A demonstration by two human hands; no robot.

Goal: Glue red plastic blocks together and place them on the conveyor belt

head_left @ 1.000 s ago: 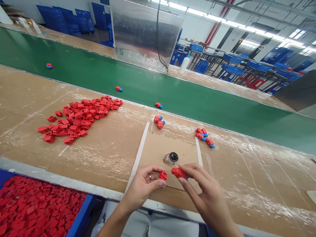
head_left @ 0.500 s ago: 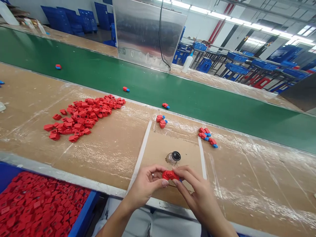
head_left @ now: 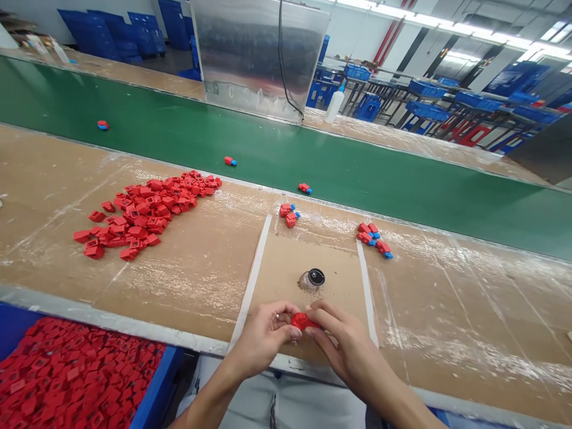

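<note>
Two hands meet at the near edge of the desk [head_left: 201, 268]. The left hand [head_left: 263, 336] and the right hand [head_left: 348, 351] both pinch one red piece [head_left: 302, 322] between thumb and fingertips, their tips touching around it just above the cardboard sheet. At the lower left, below the desk edge, a blue bin [head_left: 154, 387] is full of loose red parts.

Just beyond the hands stands a small jar [head_left: 313, 279] with a dark cap, between two pale tape strips. Farther back on the left lies a loose heap [head_left: 143, 211] of red parts. Two small clusters of red-and-blue pieces [head_left: 289, 214] sit at the desk's far edge — one centre, one to the right.

Behind them runs a green belt [head_left: 402, 179] carrying three more red-and-blue bits, well apart. A metal panel [head_left: 259, 53] stands beyond it, with a white bottle [head_left: 335, 104] just beside.
</note>
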